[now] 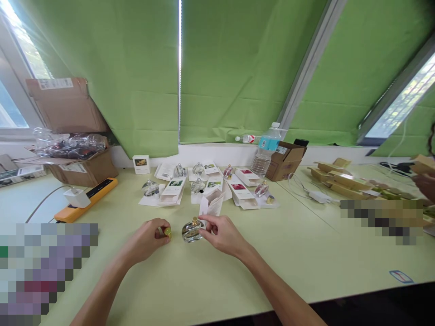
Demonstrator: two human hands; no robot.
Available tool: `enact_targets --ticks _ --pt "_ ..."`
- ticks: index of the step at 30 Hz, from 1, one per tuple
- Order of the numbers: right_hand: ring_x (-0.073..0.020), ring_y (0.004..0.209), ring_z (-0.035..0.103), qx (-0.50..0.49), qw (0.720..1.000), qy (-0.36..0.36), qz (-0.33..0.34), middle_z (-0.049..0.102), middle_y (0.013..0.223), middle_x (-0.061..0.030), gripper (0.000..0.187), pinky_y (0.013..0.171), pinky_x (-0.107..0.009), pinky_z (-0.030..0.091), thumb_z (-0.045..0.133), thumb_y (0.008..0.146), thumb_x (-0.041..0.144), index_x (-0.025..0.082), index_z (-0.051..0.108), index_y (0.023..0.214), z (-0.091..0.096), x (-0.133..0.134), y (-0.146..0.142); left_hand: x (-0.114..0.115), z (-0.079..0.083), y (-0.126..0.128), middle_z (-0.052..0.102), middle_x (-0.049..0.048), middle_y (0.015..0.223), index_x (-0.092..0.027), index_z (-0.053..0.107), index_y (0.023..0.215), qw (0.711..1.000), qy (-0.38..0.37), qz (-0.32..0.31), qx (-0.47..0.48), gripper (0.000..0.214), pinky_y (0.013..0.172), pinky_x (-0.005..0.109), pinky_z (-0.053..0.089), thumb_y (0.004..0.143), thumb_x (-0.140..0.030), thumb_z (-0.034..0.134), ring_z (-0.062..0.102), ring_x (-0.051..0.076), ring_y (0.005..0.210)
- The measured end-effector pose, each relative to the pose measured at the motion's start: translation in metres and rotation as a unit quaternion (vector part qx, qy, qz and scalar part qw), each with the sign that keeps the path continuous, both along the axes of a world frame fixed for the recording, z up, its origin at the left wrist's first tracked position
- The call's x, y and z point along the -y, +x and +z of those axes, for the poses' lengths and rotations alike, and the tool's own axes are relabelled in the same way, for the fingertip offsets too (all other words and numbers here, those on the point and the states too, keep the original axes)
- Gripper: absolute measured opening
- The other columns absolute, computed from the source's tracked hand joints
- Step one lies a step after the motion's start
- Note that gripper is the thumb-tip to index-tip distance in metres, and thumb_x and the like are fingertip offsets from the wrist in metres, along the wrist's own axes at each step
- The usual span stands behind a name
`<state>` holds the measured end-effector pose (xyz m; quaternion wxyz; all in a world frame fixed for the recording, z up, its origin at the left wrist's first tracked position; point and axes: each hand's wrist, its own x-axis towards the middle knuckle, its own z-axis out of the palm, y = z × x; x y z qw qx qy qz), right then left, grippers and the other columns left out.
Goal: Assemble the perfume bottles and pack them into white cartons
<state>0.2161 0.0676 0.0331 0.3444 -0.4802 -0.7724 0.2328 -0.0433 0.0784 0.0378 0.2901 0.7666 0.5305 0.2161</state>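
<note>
A clear glass perfume bottle [191,232] with a gold neck stands upright on the pale green table, its cap off. My right hand [222,233] is closed at the bottle's right side, with index finger by the neck and thumb against the glass. To the left, my left hand [149,237] pinches a gold bottle cap [167,232] close to the tabletop, apart from the bottle. Right behind the bottle lies an opened white carton [211,203] with its flaps out, partly hidden by my right hand.
Several perfume bottles, one [150,188] at left, lie among white cartons such as this one [173,189] at the back. An orange power strip [86,200] is at left, a large water bottle [265,154] behind. Another person's hand [426,183] shows at the far right.
</note>
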Motion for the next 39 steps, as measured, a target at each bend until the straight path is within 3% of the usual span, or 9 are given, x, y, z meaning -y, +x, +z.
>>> enact_targets --ticks 5,10,17,24,34,39 --pt "-0.0116 0.051 0.047 0.014 1.0 -0.006 0.01 0.06 0.058 0.0017 0.034 0.051 -0.023 0.035 0.063 0.079 0.031 0.023 0.069 0.111 -0.001 -0.001 0.0 0.0 0.002 0.0 0.059 -0.0008 0.067 -0.023 0.064 0.084 1.0 0.012 0.015 0.014 0.024 0.057 0.025 0.041 0.077 -0.044 0.055 0.051 0.015 0.059" --pt "-0.0116 0.052 0.047 0.007 0.999 -0.016 0.027 0.057 0.059 0.0023 0.031 0.051 -0.023 0.036 0.062 0.082 0.033 0.023 0.069 0.11 -0.002 0.0 -0.003 -0.001 0.01 0.003 0.064 -0.0002 0.076 -0.024 0.064 0.089 0.997 0.032 0.011 0.066 0.026 0.057 0.025 0.045 0.081 -0.045 0.053 0.054 0.014 0.061" --pt "-0.0125 0.055 0.05 -0.003 0.999 -0.03 0.034 0.059 0.063 0.0012 0.036 0.052 -0.023 0.037 0.063 0.081 0.044 0.021 0.068 0.108 0.0 0.002 -0.006 0.0 0.018 0.007 0.068 0.0024 0.09 -0.024 0.058 0.119 0.988 0.049 0.055 0.135 0.044 0.065 0.028 0.05 0.082 -0.048 0.055 0.06 0.015 0.069" --pt "-0.0117 0.056 0.051 -0.033 0.999 -0.033 0.008 0.061 0.065 -0.0004 0.041 0.053 -0.022 0.038 0.048 0.091 0.048 0.017 0.066 0.111 0.005 0.001 -0.004 0.0 0.015 0.015 0.066 0.0026 0.089 -0.022 0.057 0.098 0.973 0.063 0.045 0.218 0.029 0.068 0.028 0.051 0.079 -0.044 0.062 0.06 0.015 0.074" --pt "-0.0108 0.053 0.046 0.002 1.0 0.027 0.0 0.058 0.06 0.0006 0.033 0.053 -0.021 0.034 0.042 0.095 0.036 0.018 0.069 0.094 0.006 0.001 -0.001 -0.007 0.005 0.022 0.066 0.0047 0.093 -0.022 0.057 0.108 0.965 0.037 0.04 0.256 0.035 0.065 0.027 0.049 0.081 -0.044 0.062 0.058 0.016 0.077" --pt "-0.01 0.052 0.045 0.011 0.999 0.049 -0.002 0.056 0.058 0.0016 0.031 0.053 -0.021 0.033 0.041 0.095 0.033 0.018 0.067 0.086 0.006 0.0 0.0 -0.015 0.015 0.03 0.065 0.0055 0.094 -0.02 0.058 0.107 0.962 0.034 0.019 0.271 0.036 0.065 0.027 0.049 0.079 -0.042 0.064 0.058 0.017 0.081"
